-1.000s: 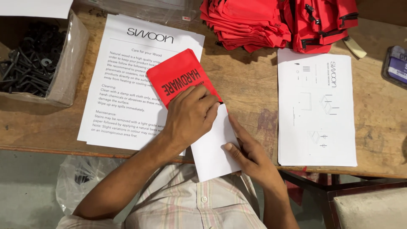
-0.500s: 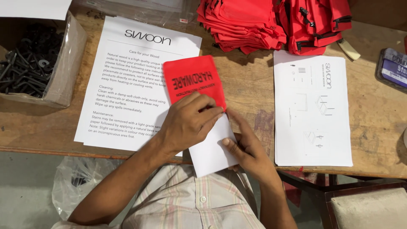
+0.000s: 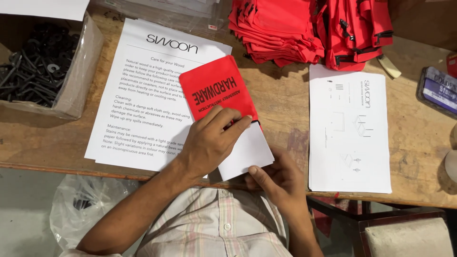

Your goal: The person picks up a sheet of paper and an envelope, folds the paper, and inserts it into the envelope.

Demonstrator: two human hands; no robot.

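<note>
A red fabric pouch [image 3: 214, 88] with black lettering lies on the wooden table [image 3: 285, 102], its open end toward me. A folded white paper [image 3: 247, 150] sticks partway out of that opening. My left hand [image 3: 209, 143] presses its fingers on the pouch's mouth and the paper's upper edge. My right hand [image 3: 276, 178] holds the paper's lower corner, thumb on top.
A printed care sheet stack [image 3: 143, 90] lies under the pouch at left. A diagram sheet stack [image 3: 350, 133] lies at right. Folded red pouches [image 3: 276, 28] pile at the back. A cardboard box of black hardware [image 3: 33, 62] stands far left. A chair [image 3: 404, 233] is below right.
The pouch has swung back to a tilt toward the left, and the white paper now shows less of its length outside the pouch. Both hands stayed on it.
</note>
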